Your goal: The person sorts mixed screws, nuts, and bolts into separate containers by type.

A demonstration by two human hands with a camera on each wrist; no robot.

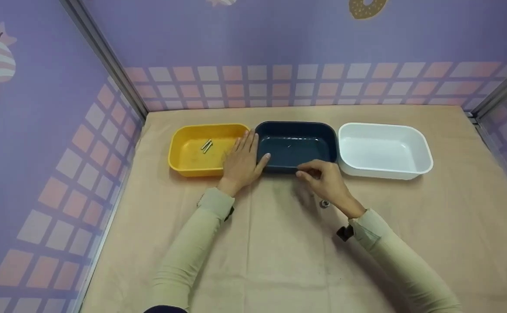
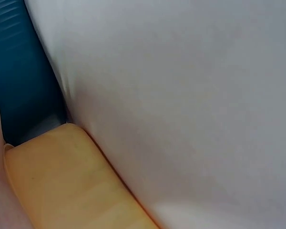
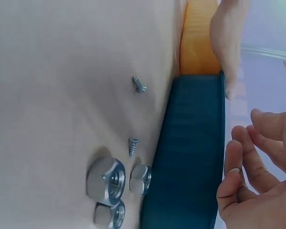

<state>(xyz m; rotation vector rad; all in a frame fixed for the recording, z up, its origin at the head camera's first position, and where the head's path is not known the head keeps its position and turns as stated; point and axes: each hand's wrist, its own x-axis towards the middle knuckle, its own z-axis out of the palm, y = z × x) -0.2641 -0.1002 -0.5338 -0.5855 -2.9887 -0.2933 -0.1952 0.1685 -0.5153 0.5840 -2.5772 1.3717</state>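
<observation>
My left hand [image 1: 241,161] lies with straight fingers across the adjoining rims of the yellow box [image 1: 197,172] and the dark blue box [image 1: 279,170]. In the head view my right hand [image 1: 328,182] is at the blue box's front rim, fingers loosely bent. The right wrist view shows its fingertips [image 3: 234,135] over the rim, with nothing visible between them. A tiny dark speck lies on the blue box's floor. Below the box on the cloth are two small screws [image 3: 133,146] and several hex nuts [image 3: 106,181], mostly hidden by my right hand in the head view.
Two long silver bolts [image 1: 207,146] lie in the yellow box. A white box [image 1: 386,169] stands right of the blue one, so the three form a row. Beige cloth [image 1: 279,261] covers the table, and patterned purple panels [image 1: 253,43] enclose its back and sides.
</observation>
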